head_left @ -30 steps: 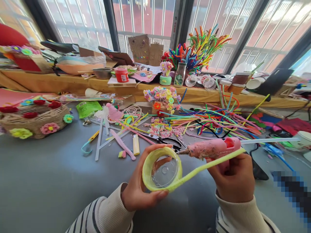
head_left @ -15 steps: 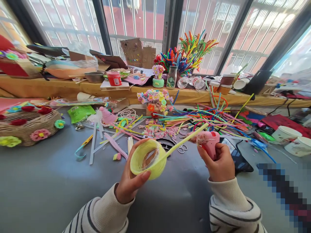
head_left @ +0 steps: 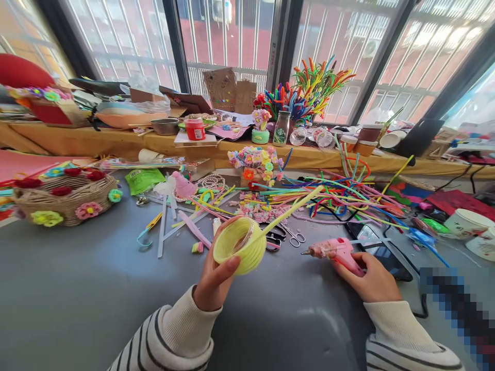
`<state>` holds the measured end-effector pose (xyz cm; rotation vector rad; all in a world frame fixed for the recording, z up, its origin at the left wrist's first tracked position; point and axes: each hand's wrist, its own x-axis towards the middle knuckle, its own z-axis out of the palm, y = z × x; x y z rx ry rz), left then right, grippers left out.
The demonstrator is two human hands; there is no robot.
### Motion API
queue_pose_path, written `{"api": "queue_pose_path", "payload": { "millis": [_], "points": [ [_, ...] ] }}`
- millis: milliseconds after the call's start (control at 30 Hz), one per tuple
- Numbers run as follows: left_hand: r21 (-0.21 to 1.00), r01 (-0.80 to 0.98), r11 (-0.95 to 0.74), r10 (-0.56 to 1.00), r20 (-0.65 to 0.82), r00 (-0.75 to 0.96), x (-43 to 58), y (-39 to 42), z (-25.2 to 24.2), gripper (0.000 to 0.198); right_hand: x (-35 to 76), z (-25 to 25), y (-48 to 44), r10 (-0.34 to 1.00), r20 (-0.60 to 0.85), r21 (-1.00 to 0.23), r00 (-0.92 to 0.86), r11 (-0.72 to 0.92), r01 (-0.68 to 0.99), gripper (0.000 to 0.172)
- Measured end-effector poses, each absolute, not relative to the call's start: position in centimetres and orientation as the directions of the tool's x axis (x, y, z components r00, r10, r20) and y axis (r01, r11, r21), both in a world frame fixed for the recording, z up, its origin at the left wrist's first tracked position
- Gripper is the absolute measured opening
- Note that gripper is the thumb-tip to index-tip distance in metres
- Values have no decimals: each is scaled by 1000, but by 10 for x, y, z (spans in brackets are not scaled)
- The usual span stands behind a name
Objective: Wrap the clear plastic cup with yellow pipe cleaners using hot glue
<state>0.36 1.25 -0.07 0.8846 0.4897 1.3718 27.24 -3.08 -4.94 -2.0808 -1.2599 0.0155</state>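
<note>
My left hand is closed round a ring-shaped roll wrapped in yellow pipe cleaner, its thumb pressed on the near side. A loose yellow end sticks out from the roll up to the right. Over on the right, my right hand grips the handle of a pink glue gun low at the table top. The gun's nozzle points left, apart from the roll. Behind the roll lie scissors and a black-handled tool.
A woven basket with flowers stands at the left. Several pipe cleaners lie heaped at the back. Clear sticks rest left of my left hand. A phone lies beyond the glue gun, with paper cups at the right.
My right hand has moved right and down with the glue gun, away from the yellow strand. The roll has tilted a little in my left hand. The view has shifted slightly.
</note>
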Motion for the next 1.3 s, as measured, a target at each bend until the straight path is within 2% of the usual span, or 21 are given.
{"api": "queue_pose_path", "payload": {
  "millis": [233, 333, 400, 467, 533, 633, 767, 967, 1133, 1300],
  "points": [
    [784, -621, 28, 960, 152, 235, 1, 13, -6, 71, 284, -48, -30, 843, 318, -493, 435, -245, 835, 53],
    [812, -580, 67, 948, 130, 292, -1, 12, -7, 74, 266, -20, -31, 832, 366, -572, 417, -152, 806, 57],
    [826, -559, 71, 936, 139, 324, -1, 11, -7, 79, 243, 4, -32, 856, 325, -759, 403, -18, 651, 56],
    [832, -553, 50, 926, 169, 337, 0, 11, -6, 81, 216, 24, -30, 934, 212, -938, 286, 112, 329, 53],
    [830, -557, 29, 913, 206, 353, 0, 11, -6, 79, 194, 37, -25, 971, 203, -979, 128, 199, 44, 47],
    [818, -575, 16, 868, 274, 414, 0, 14, -10, 68, 178, 39, -16, 966, 256, -953, 25, 257, -160, 26],
    [797, -604, 4, 787, 370, 493, -2, 18, -14, 58, 180, 30, -12, 934, 358, -912, 3, 350, -216, 12],
    [789, -614, 28, 770, 374, 517, -1, 17, -12, 57, 186, 27, -17, 906, 423, -876, 10, 412, -251, 0],
    [783, -621, 44, 712, 411, 569, -1, 15, -12, 54, 186, 25, -18, 900, 436, -873, 2, 423, -242, 4],
    [799, -592, 102, 683, 377, 626, -4, 12, -8, 54, 185, 25, -20, 894, 447, -876, -4, 437, -205, 4]
  ]
}}
